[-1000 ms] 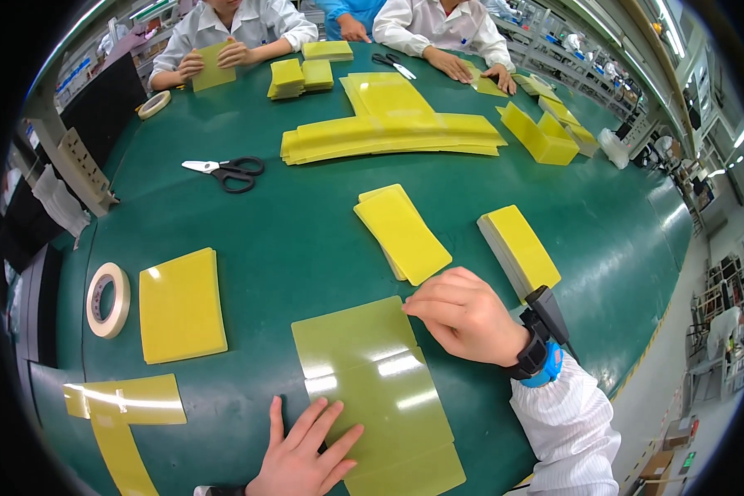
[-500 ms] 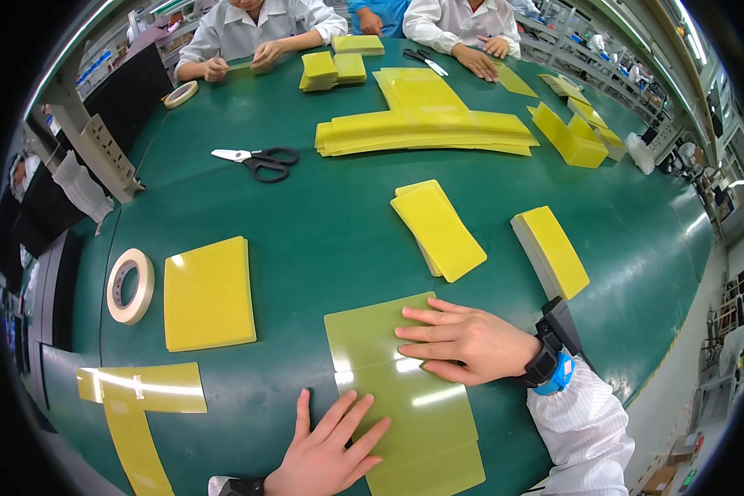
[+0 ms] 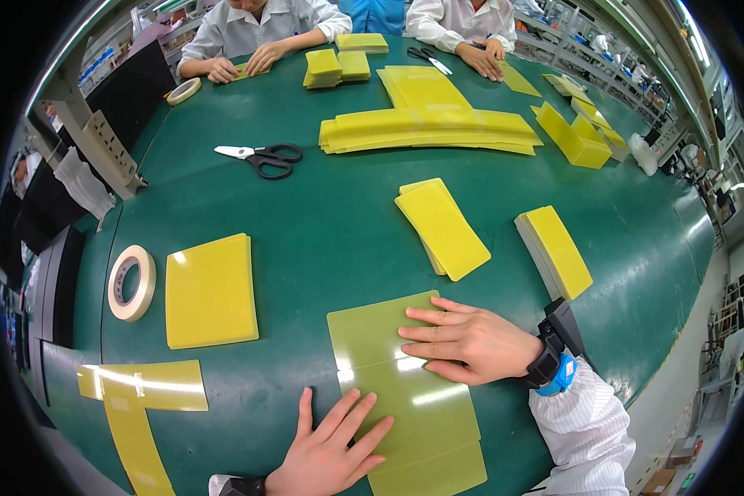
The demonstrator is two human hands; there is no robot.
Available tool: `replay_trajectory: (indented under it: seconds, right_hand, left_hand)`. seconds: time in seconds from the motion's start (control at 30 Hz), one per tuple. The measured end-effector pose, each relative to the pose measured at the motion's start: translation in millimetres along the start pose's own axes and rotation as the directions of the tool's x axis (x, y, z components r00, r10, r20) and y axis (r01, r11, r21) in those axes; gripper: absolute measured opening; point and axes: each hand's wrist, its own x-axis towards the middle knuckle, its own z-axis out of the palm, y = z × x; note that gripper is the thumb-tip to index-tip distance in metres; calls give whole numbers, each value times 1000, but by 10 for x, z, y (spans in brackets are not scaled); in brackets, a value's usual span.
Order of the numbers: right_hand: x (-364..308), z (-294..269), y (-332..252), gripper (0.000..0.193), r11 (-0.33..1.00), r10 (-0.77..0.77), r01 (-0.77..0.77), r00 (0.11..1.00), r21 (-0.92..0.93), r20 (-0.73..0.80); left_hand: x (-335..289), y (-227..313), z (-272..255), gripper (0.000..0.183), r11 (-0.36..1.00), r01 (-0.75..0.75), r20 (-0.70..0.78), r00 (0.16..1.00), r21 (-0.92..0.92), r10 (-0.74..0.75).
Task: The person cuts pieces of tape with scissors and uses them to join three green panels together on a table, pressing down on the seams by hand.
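Observation:
Thin yellow-green plastic sheets (image 3: pixel 430 426) lie edge to edge in front of me, with seams running across them. My right hand (image 3: pixel 475 341) rests on the upper right part, fingers stretched out and pointing left. Lower down, my left hand (image 3: pixel 326 450) is spread at the left edge, its fingertips on the sheet and its thumb apart over the green table. Neither hand grips anything. Left of it lies a T-shaped piece of yellow sheets (image 3: pixel 128 413) with tape across its joint. A square yellow stack (image 3: pixel 211 291) sits beyond, beside a roll of cream tape (image 3: pixel 131 283).
Ahead are two stacks of narrow yellow strips, one fanned (image 3: pixel 444 230), one neat (image 3: pixel 554 252). Black-handled scissors (image 3: pixel 263 158) lie left of a large T-shaped yellow pile (image 3: pixel 430 131). Co-workers in white sleeves sit across the green table (image 3: pixel 322 223); a folded yellow piece (image 3: pixel 574 140) stands far right.
My hands and the sheets hold the same place. At the far left, a co-worker's hands have come down with a yellow piece onto the table. The hand at the blue garment is no longer visible.

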Motion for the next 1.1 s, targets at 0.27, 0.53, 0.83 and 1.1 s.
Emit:
replay_trajectory:
  seconds: [0.27,0.53,0.83,1.1]
  right_hand:
    - [20,-43,-30,32,995,-40,21,981,-98,-192]
    - [-8,-176,32,24,986,-45,-73,755,-152,-655]
    - [-143,-448,-142,29,968,-85,-125,658,-219,-749]
    - [-740,-140,-506,31,984,99,-175,692,-33,-715]
  left_hand:
    - [6,-1,-17,51,999,0,-41,999,-48,-2]
    - [-30,-12,3,34,986,14,-325,943,-165,-68]
    - [-52,-92,40,24,971,93,-338,927,-221,-166]
    - [24,-91,0,18,974,79,-443,881,-210,-167]
